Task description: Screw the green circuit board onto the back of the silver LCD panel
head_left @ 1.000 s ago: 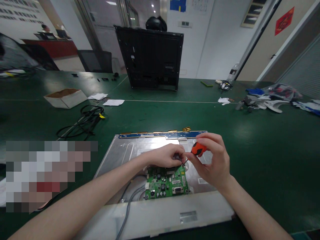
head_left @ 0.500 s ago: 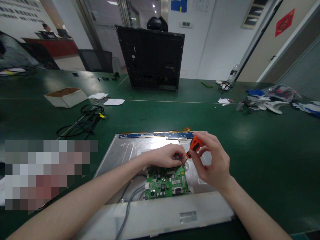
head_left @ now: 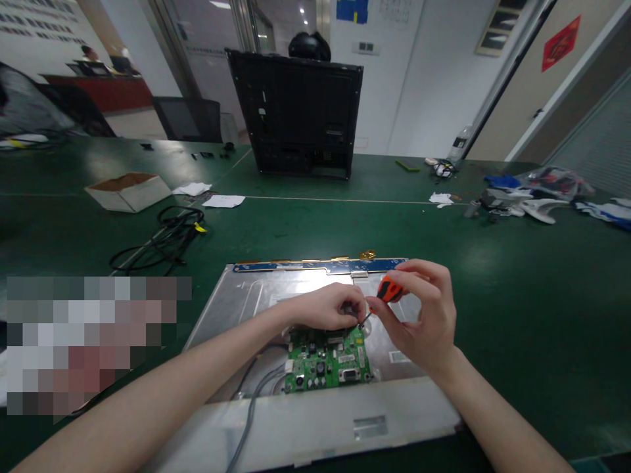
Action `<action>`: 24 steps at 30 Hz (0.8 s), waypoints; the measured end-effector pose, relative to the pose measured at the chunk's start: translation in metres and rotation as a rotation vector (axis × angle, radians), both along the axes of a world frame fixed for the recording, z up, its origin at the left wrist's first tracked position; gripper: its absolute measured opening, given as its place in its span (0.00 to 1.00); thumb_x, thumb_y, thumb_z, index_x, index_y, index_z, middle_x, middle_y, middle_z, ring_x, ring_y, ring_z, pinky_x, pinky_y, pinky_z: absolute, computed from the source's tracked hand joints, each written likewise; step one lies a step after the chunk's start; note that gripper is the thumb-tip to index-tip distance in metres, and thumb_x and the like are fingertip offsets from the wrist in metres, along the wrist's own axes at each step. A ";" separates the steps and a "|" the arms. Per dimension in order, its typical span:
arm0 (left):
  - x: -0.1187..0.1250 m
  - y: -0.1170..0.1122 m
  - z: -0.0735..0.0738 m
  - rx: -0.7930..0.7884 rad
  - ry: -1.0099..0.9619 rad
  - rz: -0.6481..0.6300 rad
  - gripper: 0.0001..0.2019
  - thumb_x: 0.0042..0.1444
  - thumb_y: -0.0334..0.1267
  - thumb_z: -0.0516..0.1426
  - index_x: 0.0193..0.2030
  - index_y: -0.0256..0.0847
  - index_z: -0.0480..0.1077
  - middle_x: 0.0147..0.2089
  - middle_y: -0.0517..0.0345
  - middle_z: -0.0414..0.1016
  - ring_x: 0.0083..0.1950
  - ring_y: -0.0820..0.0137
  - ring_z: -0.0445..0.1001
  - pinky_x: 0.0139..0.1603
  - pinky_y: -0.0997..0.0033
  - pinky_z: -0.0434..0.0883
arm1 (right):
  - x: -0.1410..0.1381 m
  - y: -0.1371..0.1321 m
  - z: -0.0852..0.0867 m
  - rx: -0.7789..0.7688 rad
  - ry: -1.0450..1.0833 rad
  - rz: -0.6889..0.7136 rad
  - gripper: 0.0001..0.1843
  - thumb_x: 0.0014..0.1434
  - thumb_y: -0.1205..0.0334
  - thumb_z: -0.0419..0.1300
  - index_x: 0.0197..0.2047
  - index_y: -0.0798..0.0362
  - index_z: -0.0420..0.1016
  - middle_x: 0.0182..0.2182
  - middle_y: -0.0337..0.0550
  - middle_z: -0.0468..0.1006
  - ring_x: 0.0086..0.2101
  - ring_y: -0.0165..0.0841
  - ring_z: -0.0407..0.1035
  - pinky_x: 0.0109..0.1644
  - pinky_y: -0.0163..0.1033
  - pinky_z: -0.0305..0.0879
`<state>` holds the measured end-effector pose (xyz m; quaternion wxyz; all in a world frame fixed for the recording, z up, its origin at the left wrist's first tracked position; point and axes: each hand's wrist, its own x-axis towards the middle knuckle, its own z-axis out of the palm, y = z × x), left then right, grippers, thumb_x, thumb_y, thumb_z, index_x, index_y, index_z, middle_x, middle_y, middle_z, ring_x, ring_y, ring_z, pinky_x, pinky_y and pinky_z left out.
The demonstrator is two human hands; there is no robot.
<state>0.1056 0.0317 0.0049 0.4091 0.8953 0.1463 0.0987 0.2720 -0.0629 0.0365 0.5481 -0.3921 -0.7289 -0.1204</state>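
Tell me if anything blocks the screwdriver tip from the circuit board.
Nothing visible does. The right hand angles the screwdriver at the far corner of the circuit board; the left hand rests beside the tip.

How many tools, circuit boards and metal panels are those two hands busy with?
Tools: 1, the orange screwdriver held in the right hand
Circuit boards: 1, the green circuit board, with the left hand at its top edge
Metal panels: 1, the silver panel beneath the board
Total: 3
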 end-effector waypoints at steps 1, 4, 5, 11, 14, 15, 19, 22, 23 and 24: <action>0.000 0.000 0.000 -0.003 -0.005 -0.004 0.08 0.48 0.22 0.56 0.32 0.38 0.69 0.33 0.62 0.69 0.35 0.72 0.68 0.36 0.75 0.64 | 0.000 0.000 0.000 -0.003 -0.002 -0.012 0.23 0.56 0.69 0.63 0.54 0.48 0.65 0.44 0.46 0.67 0.39 0.35 0.69 0.34 0.41 0.76; 0.000 0.000 0.000 -0.018 -0.008 -0.012 0.08 0.48 0.22 0.56 0.32 0.38 0.70 0.33 0.61 0.69 0.34 0.72 0.68 0.35 0.75 0.65 | 0.000 -0.001 -0.001 -0.016 -0.010 -0.001 0.24 0.56 0.71 0.61 0.56 0.48 0.64 0.46 0.48 0.70 0.42 0.37 0.69 0.35 0.42 0.77; 0.000 0.000 -0.001 -0.023 -0.008 -0.014 0.09 0.48 0.21 0.56 0.33 0.38 0.70 0.33 0.61 0.69 0.34 0.72 0.68 0.35 0.75 0.65 | 0.000 -0.001 -0.001 -0.025 -0.006 0.019 0.25 0.56 0.72 0.61 0.57 0.49 0.63 0.47 0.49 0.71 0.43 0.37 0.70 0.34 0.42 0.76; 0.000 0.000 -0.002 -0.011 -0.004 -0.017 0.09 0.48 0.22 0.56 0.33 0.38 0.71 0.33 0.61 0.70 0.34 0.72 0.68 0.36 0.75 0.65 | 0.001 0.000 -0.005 -0.066 0.065 0.136 0.28 0.54 0.74 0.61 0.57 0.51 0.60 0.48 0.51 0.73 0.48 0.39 0.71 0.37 0.43 0.76; 0.000 0.001 -0.002 -0.007 -0.009 -0.013 0.08 0.48 0.23 0.56 0.33 0.38 0.70 0.34 0.61 0.70 0.35 0.71 0.68 0.37 0.74 0.65 | 0.001 0.002 -0.008 -0.063 0.123 0.201 0.28 0.53 0.73 0.64 0.55 0.49 0.59 0.47 0.48 0.74 0.49 0.39 0.72 0.40 0.44 0.76; 0.000 0.001 -0.002 -0.009 -0.011 -0.016 0.08 0.49 0.23 0.56 0.33 0.38 0.71 0.34 0.61 0.71 0.36 0.71 0.69 0.37 0.74 0.65 | 0.001 0.002 -0.009 -0.059 0.139 0.213 0.28 0.53 0.73 0.64 0.54 0.49 0.59 0.47 0.47 0.74 0.48 0.39 0.72 0.41 0.44 0.76; -0.001 0.001 -0.005 -0.023 -0.012 -0.026 0.10 0.50 0.23 0.56 0.36 0.38 0.72 0.37 0.58 0.73 0.38 0.69 0.70 0.40 0.72 0.67 | 0.001 0.001 -0.013 -0.100 0.162 0.189 0.28 0.54 0.74 0.62 0.54 0.48 0.56 0.50 0.50 0.73 0.46 0.37 0.74 0.38 0.42 0.75; -0.001 0.001 -0.006 -0.035 -0.010 -0.026 0.10 0.50 0.22 0.56 0.37 0.38 0.72 0.37 0.58 0.73 0.39 0.69 0.71 0.41 0.72 0.67 | 0.001 0.000 -0.014 -0.138 0.156 0.181 0.28 0.56 0.73 0.60 0.55 0.48 0.55 0.53 0.52 0.72 0.45 0.37 0.74 0.38 0.42 0.75; -0.002 0.001 -0.006 -0.035 -0.009 -0.024 0.10 0.50 0.22 0.56 0.37 0.38 0.72 0.37 0.58 0.73 0.38 0.69 0.70 0.40 0.72 0.67 | 0.001 0.000 -0.013 -0.140 0.152 0.189 0.28 0.56 0.73 0.60 0.56 0.49 0.55 0.54 0.52 0.71 0.46 0.37 0.73 0.38 0.43 0.75; -0.002 0.001 -0.005 -0.031 -0.008 -0.021 0.10 0.50 0.22 0.56 0.36 0.38 0.71 0.37 0.58 0.73 0.37 0.70 0.70 0.39 0.72 0.67 | 0.001 0.000 -0.012 -0.137 0.146 0.198 0.28 0.56 0.73 0.60 0.56 0.49 0.55 0.54 0.52 0.71 0.47 0.37 0.72 0.38 0.43 0.75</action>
